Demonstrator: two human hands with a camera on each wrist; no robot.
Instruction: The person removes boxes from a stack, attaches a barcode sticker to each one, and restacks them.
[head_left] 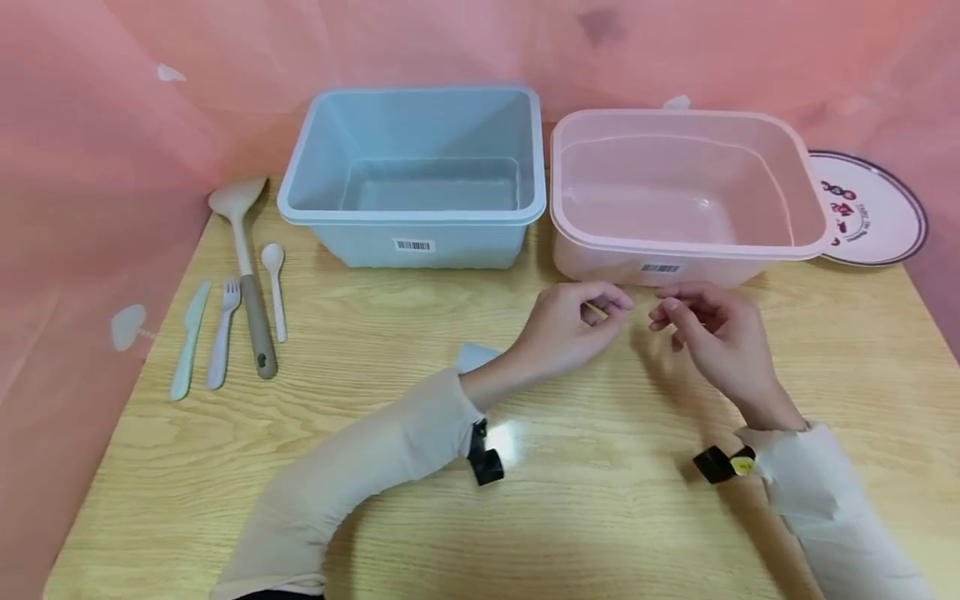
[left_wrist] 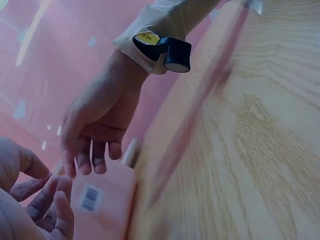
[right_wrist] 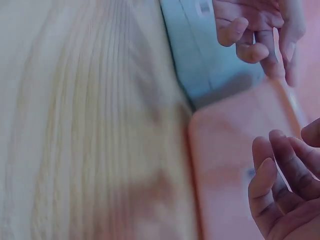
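Note:
My left hand hovers over the table before the pink bin, its fingers loosely bent and holding nothing. Facing it, a small gap away, is my right hand, also relaxed with nothing in its fingers. Seen from the left wrist, the right hand hangs with fingers pointing down in front of the barcode side of the pink bin. In the right wrist view both hands show bare fingertips. A light blue piece lies on the table, partly hidden behind my left wrist.
Left of the pink bin stands a blue bin. At the table's left lie a spatula, a small spoon, a fork and a green knife. A white plate sits at the right, partly behind the pink bin.

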